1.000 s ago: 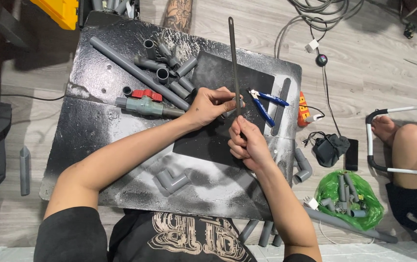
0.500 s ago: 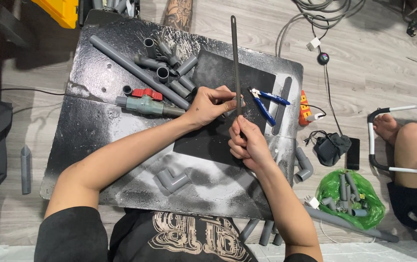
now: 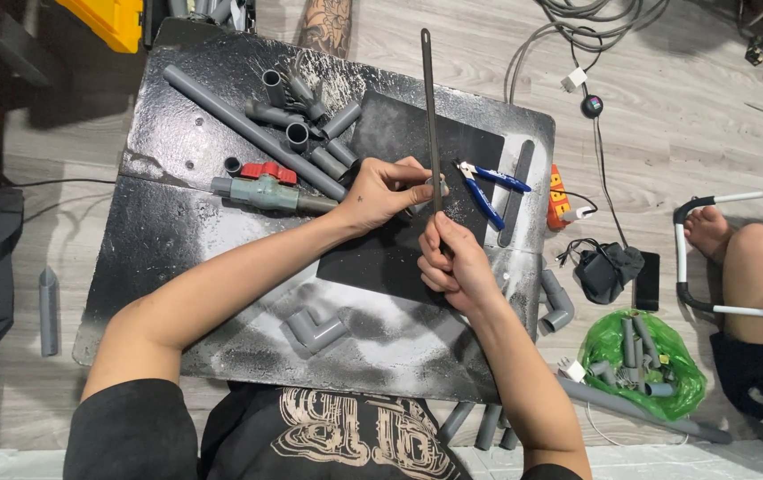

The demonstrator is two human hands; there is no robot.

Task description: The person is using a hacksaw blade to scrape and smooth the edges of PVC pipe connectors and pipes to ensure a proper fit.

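Observation:
My left hand [image 3: 386, 191] rests on a dark mat [image 3: 403, 129] and pinches a small grey pipe piece, mostly hidden by my fingers. My right hand [image 3: 457, 262] grips the near end of a long thin saw blade [image 3: 429, 107]. The blade runs away from me across the mat and crosses right beside my left fingertips. Both hands are over a black, paint-dusted board [image 3: 177, 240].
On the board lie a long grey pipe [image 3: 221, 111], short pipe offcuts [image 3: 297, 133], a valve with a red handle [image 3: 261, 187], blue pliers [image 3: 488, 187] and an elbow fitting [image 3: 315, 329]. A green bag of fittings [image 3: 639, 356], cables and another person's leg [image 3: 755, 276] are at the right.
The blade has shifted only slightly along its length. Both hands stay in the same place on the mat.

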